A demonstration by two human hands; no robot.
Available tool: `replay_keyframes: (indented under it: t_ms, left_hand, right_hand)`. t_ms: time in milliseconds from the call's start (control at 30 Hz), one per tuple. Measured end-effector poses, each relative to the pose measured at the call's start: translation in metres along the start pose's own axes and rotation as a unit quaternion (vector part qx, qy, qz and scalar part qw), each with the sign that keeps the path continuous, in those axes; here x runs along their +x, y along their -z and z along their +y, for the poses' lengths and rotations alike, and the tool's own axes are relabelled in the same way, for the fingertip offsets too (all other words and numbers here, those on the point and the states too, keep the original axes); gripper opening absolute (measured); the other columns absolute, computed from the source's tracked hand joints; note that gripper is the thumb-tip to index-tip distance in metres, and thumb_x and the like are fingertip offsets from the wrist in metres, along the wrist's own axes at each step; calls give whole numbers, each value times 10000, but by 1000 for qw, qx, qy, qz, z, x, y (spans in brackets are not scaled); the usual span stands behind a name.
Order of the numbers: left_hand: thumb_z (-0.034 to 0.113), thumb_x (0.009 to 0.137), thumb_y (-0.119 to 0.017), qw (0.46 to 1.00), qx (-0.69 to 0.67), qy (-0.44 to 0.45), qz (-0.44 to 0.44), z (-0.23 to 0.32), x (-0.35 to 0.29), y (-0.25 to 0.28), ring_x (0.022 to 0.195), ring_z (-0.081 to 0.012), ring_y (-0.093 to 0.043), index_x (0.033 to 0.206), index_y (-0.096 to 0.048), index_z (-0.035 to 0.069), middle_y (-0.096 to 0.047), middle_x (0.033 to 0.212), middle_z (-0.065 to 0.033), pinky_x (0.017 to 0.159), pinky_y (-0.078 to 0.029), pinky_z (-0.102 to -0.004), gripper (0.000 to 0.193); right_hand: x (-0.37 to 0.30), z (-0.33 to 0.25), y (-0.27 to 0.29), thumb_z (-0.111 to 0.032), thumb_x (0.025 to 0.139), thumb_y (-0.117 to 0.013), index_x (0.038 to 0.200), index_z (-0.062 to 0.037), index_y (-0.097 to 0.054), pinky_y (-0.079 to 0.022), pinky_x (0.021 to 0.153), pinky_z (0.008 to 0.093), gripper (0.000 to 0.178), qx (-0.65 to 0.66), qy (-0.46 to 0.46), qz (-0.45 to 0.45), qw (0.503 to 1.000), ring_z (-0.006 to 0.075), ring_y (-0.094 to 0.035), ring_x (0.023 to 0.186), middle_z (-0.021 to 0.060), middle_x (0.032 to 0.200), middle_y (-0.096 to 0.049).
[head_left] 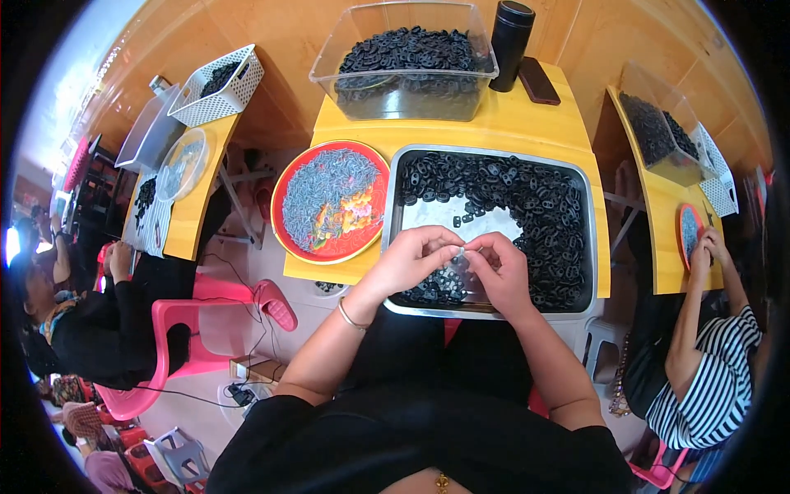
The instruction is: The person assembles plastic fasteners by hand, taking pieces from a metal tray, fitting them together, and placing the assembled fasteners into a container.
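A: How are the hands set?

B: Both forearms come up from the lower edge and meet over the near edge of the steel tray [393,239]. The left hand [411,257] is curled, thumb and forefinger pinched together. The right hand [499,267] bends in toward it, its fingertips [476,247] closed against the left ones. Between them sits a tiny pale piece [462,249]; both hands are pinching it, though it is too small to tell what it is.

A: And the left wrist?

B: A thin bangle [351,316] circles it, just short of the tray's near rim.

A: What lies in the tray?

B: Small black plastic pieces [543,206] heaped along the far and right sides, with a bare patch of metal just beyond the hands. A few more lie under the hands.

A: Around the tray?

B: Touching its left side, a red plate [284,177] covered with small grey bits. Beyond the tray, a clear tub [403,90] of the same black pieces, a black flask [510,41] and a dark phone [539,80] to the tub's right. All rest on a yellow table [494,128]. Well to the right of the tray, another person in a striped top [720,370] works at a separate table.
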State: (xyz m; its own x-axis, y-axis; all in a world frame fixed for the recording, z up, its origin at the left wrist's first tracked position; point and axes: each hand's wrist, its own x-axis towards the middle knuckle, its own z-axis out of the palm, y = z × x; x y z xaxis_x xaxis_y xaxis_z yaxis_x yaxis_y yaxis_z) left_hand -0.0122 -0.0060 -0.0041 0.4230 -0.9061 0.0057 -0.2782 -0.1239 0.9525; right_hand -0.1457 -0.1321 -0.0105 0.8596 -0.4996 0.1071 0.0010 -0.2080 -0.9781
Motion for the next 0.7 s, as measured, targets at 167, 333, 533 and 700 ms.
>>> replay_keyframes:
  t_ms: [167, 333, 533, 700]
  left_hand:
    - [109, 887, -572, 958, -275, 67, -33, -1, -1, -5, 683, -80, -588, 945, -619, -6, -653, 817, -63, 623, -484, -210, 137]
    - [106, 876, -588, 950, -305, 64, -23, -8, -5, -5, 670, -82, -592, 922, -625, -3, -652, 788, -63, 615, -479, -203, 124]
    - [149, 908, -545, 947, -315, 53, 28, -12, -9, 0, 667, -90, -589, 922, -592, -3, -632, 775, -58, 607, -470, -204, 159]
    - [229, 954, -455, 923, -374, 58, 76, -13, -8, 3, 646, -103, -577, 875, -536, 23, -607, 760, -57, 591, -454, -209, 235]
  right_hand:
    - [2, -2, -3, -6, 790, -620, 860, -17, -617, -462, 574, 208, 71, -16, 53, 21, 998, 100, -594, 676, 51, 811, -581]
    - [3, 1, -5, -2, 767, -641, 886, -38, -645, -454, 557, 216, 124, -74, 120, 28, 990, 110, -580, 645, 55, 802, -581]
    - [8, -16, -3, -12, 758, -643, 931, -51, -638, -457, 551, 229, 177, -74, 37, -6, 997, 116, -586, 655, 63, 816, -591]
    - [22, -12, 23, -30, 769, -621, 934, -50, -619, -480, 586, 284, 166, -225, 92, -29, 970, 197, -609, 669, 87, 865, -592]
